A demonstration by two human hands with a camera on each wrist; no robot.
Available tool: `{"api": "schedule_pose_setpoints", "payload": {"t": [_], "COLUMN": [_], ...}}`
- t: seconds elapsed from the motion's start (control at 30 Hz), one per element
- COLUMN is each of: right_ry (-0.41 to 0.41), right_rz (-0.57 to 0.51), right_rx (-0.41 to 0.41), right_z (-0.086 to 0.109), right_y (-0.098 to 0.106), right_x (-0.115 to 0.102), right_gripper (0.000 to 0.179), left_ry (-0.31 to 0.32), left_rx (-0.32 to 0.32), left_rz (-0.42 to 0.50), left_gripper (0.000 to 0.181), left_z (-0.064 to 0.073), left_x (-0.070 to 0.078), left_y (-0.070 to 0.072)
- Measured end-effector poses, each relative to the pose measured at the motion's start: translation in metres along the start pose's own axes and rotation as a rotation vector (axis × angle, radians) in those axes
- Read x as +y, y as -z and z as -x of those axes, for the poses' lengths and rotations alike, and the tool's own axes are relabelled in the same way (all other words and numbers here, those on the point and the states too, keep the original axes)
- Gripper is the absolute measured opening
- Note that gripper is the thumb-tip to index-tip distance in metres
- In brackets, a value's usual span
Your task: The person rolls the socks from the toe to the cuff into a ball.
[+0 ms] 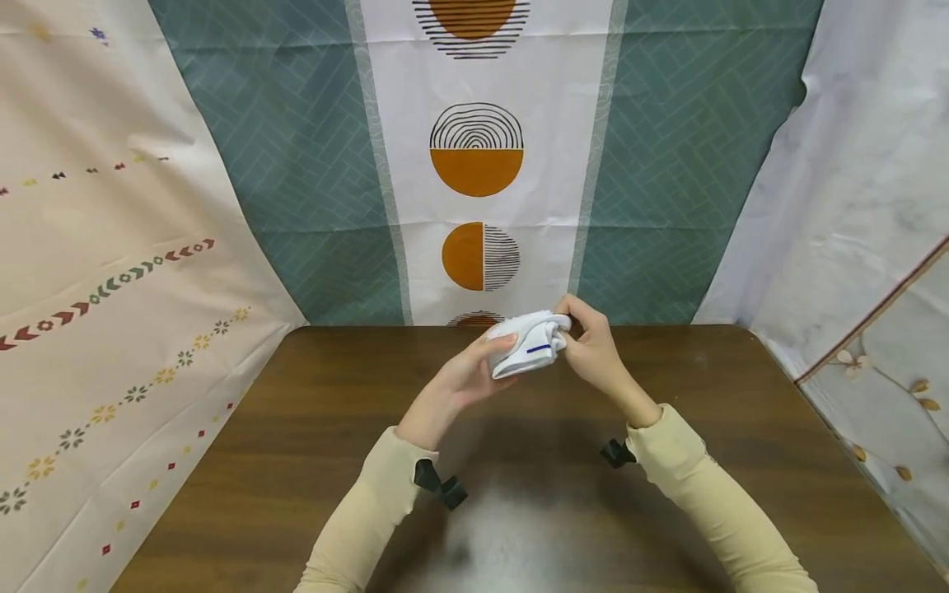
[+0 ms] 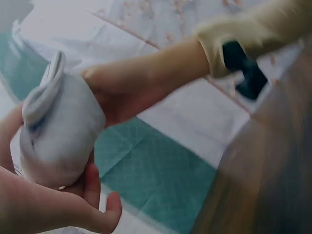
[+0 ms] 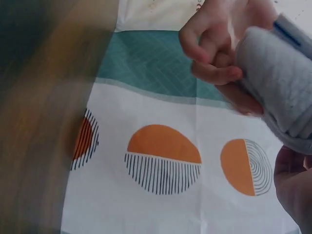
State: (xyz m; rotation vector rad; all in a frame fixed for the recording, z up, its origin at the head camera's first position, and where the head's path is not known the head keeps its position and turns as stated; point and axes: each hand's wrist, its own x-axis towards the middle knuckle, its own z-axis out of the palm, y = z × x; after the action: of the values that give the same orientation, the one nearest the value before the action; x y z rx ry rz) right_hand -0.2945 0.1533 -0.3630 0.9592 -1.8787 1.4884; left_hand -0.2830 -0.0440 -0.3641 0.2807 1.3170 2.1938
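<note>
A rolled bundle of white socks [image 1: 525, 342] with a short dark blue stripe is held up above the table. My left hand [image 1: 470, 371] grips its left end, thumb on the near face and fingers underneath. At the other end my right hand [image 1: 591, 346] holds the folded edge, its fingertips partly hidden by the fabric. Seen from the left wrist, the sock bundle [image 2: 66, 129] is rounded with a folded cuff at the top. Fuzzy, towel-like knit shows on the sock bundle [image 3: 280, 80] in the right wrist view, where the left hand [image 3: 219, 53] has curled fingers beside it.
A dark brown wooden table [image 1: 311, 461] lies below both hands. Behind it hangs a green and white curtain [image 1: 296, 165] with orange half circles. Patterned cloths cover the left side [image 1: 111, 288] and right side [image 1: 853, 206]. Each sleeve carries a black wrist mount [image 1: 441, 486].
</note>
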Motion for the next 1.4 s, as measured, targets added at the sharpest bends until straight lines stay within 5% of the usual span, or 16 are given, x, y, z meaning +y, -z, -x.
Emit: {"api": "schedule_pose_setpoints", "payload": {"t": [0.07,0.27,0.37,0.57,0.8,1.03,1.23,1.4], "right_ry": [-0.02,-0.099,-0.137,-0.141,-0.095,-0.012,-0.104,-0.304], "right_rz": [-0.014,0.008,0.045,0.177,0.438,0.63,0.602,0.446], "right_rx": [-0.013,-0.057,-0.064,0.009,0.072,-0.026,-0.161,-0.205], "right_z": [0.002,0.004,0.007,0.013,0.011,0.009,0.012,0.009], "right_y": [-0.002,-0.005,-0.007,-0.019,-0.028,-0.028,-0.038,-0.04], "right_x": [-0.002,-0.006,0.002,0.005,0.003,0.007,0.008,-0.003], "right_gripper": [0.025,0.024,0.026,0.03,0.024,0.021,0.019,0.018], "left_ry": [-0.059,-0.326,-0.382,-0.364,-0.517,-0.636,-0.586,-0.643], "left_rx": [-0.022,-0.085,-0.082,0.081,0.37,0.563,0.719,0.756], "left_rz": [-0.147,-0.785,-0.992,-1.111,-1.167,-1.105,-1.124,-1.389], "left_gripper": [0.037,0.041,0.042,0.054,0.055,0.05,0.048,0.05], "left_z": [0.003,0.005,0.004,0.001,-0.005,-0.009,-0.015,-0.024], "left_x": [0.001,0.009,0.006,-0.01,-0.021,-0.022,-0.027,-0.029], "left_y": [0.002,0.008,0.008,0.004,-0.002,-0.004,-0.001,0.008]}}
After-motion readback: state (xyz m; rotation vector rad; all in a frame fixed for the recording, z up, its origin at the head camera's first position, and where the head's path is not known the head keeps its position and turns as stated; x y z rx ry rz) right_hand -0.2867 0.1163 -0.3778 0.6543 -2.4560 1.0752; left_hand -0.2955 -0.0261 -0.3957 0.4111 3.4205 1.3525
